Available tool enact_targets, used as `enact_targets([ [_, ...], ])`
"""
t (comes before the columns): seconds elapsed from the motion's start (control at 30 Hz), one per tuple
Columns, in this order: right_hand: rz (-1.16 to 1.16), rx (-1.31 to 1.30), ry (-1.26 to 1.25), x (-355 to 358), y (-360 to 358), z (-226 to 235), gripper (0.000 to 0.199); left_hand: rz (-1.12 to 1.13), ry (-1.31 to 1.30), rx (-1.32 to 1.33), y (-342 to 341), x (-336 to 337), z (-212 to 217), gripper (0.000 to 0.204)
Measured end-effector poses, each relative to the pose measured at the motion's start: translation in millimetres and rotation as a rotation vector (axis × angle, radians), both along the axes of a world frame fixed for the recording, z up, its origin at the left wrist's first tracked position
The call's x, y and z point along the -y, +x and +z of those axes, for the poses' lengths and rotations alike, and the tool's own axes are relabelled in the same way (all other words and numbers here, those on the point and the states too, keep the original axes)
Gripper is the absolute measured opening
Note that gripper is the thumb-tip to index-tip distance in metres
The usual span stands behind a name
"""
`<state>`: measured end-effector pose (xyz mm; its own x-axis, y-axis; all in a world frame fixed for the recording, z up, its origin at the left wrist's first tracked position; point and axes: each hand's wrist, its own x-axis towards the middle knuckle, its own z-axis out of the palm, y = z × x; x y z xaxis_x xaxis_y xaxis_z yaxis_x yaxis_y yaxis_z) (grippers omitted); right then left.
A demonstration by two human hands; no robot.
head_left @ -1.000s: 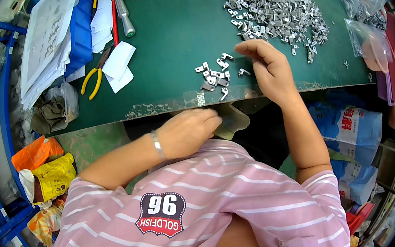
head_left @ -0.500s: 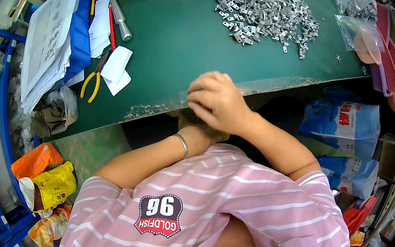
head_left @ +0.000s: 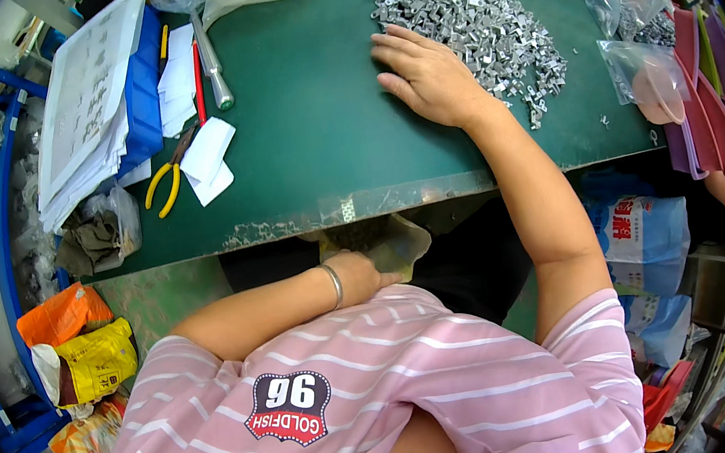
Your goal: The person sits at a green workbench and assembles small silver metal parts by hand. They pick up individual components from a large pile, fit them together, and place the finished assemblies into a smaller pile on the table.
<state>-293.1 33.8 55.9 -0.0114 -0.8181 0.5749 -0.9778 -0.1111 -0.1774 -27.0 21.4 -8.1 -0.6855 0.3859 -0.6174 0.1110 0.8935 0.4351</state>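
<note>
My right hand reaches over the green table, palm down with the fingers stretched out. Its fingertips are at the left edge of a heap of small silver metal brackets. Whether a bracket lies under the palm is hidden. Down at my lap, below the table edge, my left hand is closed on the near rim of a yellowish plastic bag. The bag's mouth gapes toward the table, and its inside is dark and hard to make out.
Yellow-handled pliers, white paper slips and a metal rod lie on the left of the green table. A blue bin with papers stands beyond. Clear plastic bags lie at the right.
My right hand has moved from above the lap, at the table edge, forward to the bracket heap. The bag at my left hand now shows more fully.
</note>
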Motion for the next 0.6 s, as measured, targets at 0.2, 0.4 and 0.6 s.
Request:
enact_targets([
  [0.2, 0.197, 0.228, 0.315, -31, 17, 11, 0.027, 0.018, 0.058, 0.016, -1, 6, -5, 0.052],
  [0.4, -0.439, 0.376, 0.016, -85, 31, -1, 0.029, 0.014, 0.075, 0.061, -9, 6, -2, 0.050],
  [0.6, -0.258, 0.462, 0.063, -65, 85, -9, 0.039, -0.021, 0.066, 0.102, -17, 6, 9, 0.049],
])
